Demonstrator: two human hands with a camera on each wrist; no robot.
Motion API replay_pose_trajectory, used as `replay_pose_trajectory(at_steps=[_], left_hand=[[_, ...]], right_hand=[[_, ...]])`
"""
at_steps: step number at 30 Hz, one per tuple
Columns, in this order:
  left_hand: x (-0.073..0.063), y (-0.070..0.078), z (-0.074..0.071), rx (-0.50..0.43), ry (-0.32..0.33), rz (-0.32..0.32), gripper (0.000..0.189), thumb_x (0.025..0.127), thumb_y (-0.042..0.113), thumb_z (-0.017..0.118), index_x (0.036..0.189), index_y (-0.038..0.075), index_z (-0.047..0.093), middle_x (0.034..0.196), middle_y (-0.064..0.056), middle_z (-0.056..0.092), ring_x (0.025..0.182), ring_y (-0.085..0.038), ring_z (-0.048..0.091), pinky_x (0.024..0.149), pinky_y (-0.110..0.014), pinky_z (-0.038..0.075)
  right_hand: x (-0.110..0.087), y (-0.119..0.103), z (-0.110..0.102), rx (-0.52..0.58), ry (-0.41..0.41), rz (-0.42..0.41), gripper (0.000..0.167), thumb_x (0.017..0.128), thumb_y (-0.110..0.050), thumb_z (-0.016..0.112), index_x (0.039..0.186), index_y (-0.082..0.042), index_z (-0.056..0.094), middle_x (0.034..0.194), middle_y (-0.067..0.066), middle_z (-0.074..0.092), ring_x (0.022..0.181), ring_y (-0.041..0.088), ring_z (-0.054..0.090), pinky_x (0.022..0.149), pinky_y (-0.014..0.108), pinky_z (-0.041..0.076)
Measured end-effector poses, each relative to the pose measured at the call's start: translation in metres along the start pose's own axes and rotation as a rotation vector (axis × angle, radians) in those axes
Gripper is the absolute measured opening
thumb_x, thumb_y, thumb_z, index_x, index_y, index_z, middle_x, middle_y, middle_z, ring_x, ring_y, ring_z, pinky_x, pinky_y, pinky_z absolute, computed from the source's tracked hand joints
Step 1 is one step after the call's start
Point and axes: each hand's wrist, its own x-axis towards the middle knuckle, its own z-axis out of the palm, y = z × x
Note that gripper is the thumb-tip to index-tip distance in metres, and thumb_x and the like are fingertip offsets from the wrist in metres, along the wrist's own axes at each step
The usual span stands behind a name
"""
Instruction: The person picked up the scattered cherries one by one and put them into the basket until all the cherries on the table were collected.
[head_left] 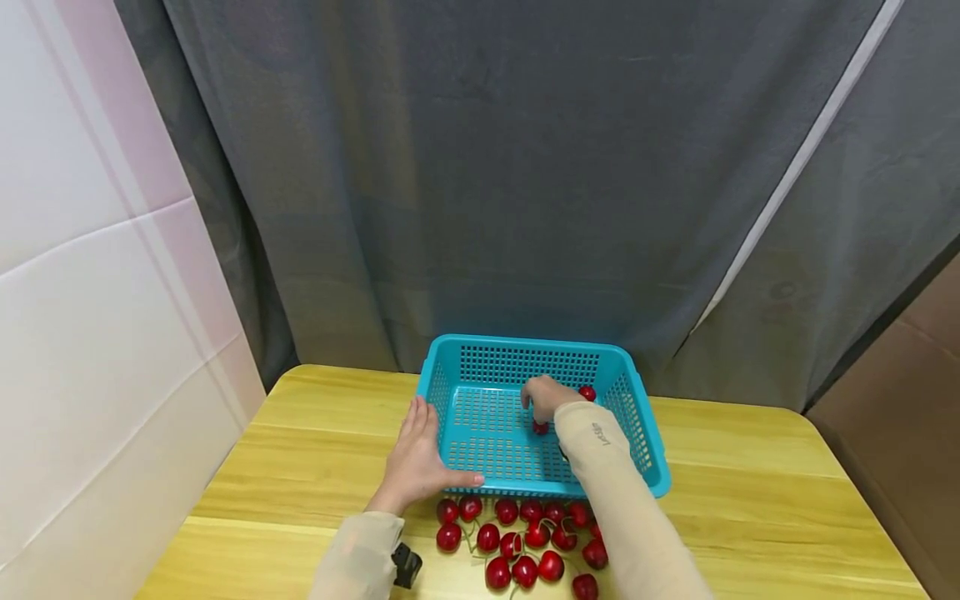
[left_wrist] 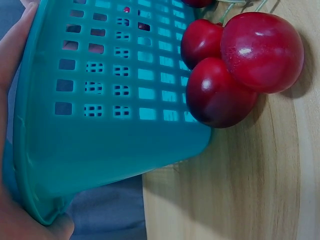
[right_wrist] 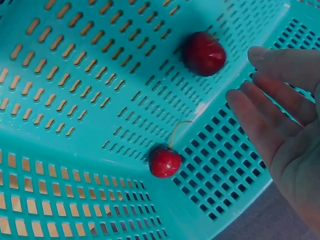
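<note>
A turquoise plastic basket (head_left: pixel 480 342) with slotted walls stands on the wooden table. My left hand (head_left: pixel 415 462) rests on its near left corner, fingers straight along the left side and thumb over the front rim. Inside the basket, my right hand (head_left: pixel 549 397) hovers with loosely bent fingers; the right wrist view shows nothing in its grasp. Near it lie a red cherry (right_wrist: pixel 204 54) on the basket floor and a stemmed cherry (right_wrist: pixel 165 161) by a corner. Several more cherries (head_left: pixel 525 571) with green stems lie before the basket, some close against its wall (left_wrist: pixel 115 135).
The wooden table (head_left: pixel 300 467) extends to both sides of the basket. A grey curtain (head_left: pixel 525 167) hangs right behind it. A white panel (head_left: pixel 112 292) stands at the left, and a brown cardboard surface (head_left: pixel 900 417) at the right. My right sleeve (head_left: pixel 622 483) covers some cherries.
</note>
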Motion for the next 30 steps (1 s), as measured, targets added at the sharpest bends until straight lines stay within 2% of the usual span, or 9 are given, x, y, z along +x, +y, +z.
replay_pose_trajectory(at_steps=[6,12,16,22,30], left_hand=[[0.002,-0.003,0.001,-0.004,0.006,0.004,0.126,0.050,0.059,0.079,0.138,-0.011,0.023,0.148,-0.025,0.009,0.138,-0.036,0.005,0.108,-0.050,0.018],[0.004,-0.004,0.001,-0.006,-0.001,0.000,0.128,0.049,0.061,0.079,0.138,-0.011,0.022,0.148,-0.025,0.008,0.138,-0.036,0.003,0.108,-0.050,0.017],[0.007,-0.004,0.001,-0.006,-0.005,0.006,0.129,0.049,0.063,0.077,0.138,-0.011,0.022,0.148,-0.025,0.008,0.138,-0.036,0.004,0.108,-0.051,0.018],[0.009,-0.006,0.001,-0.009,0.001,0.005,0.127,0.050,0.060,0.079,0.139,-0.011,0.020,0.149,-0.024,0.007,0.138,-0.037,0.004,0.109,-0.050,0.016],[0.010,-0.007,-0.002,-0.010,-0.016,-0.001,0.128,0.050,0.062,0.078,0.139,-0.011,0.020,0.149,-0.024,0.006,0.138,-0.036,0.002,0.109,-0.050,0.016]], right_hand=[[-0.004,0.000,-0.012,0.077,0.009,-0.124,0.032,0.076,0.006,0.063,0.104,-0.008,0.065,0.111,0.010,0.059,0.100,0.021,0.053,0.075,0.033,0.050],[-0.025,-0.006,-0.025,0.156,0.054,-0.254,0.031,0.080,-0.004,0.066,0.110,-0.010,0.063,0.115,0.007,0.058,0.107,0.026,0.052,0.084,0.036,0.048],[-0.046,-0.007,-0.029,0.137,0.115,-0.306,0.031,0.081,-0.010,0.067,0.112,-0.008,0.062,0.115,0.007,0.058,0.107,0.027,0.053,0.086,0.037,0.047],[-0.081,-0.002,-0.029,0.118,0.175,-0.334,0.034,0.082,-0.016,0.067,0.114,-0.008,0.061,0.117,0.006,0.057,0.108,0.024,0.053,0.088,0.037,0.047],[-0.122,0.013,-0.015,0.097,0.311,-0.386,0.035,0.080,-0.017,0.069,0.113,-0.008,0.061,0.114,0.006,0.058,0.099,0.023,0.057,0.083,0.036,0.050]])
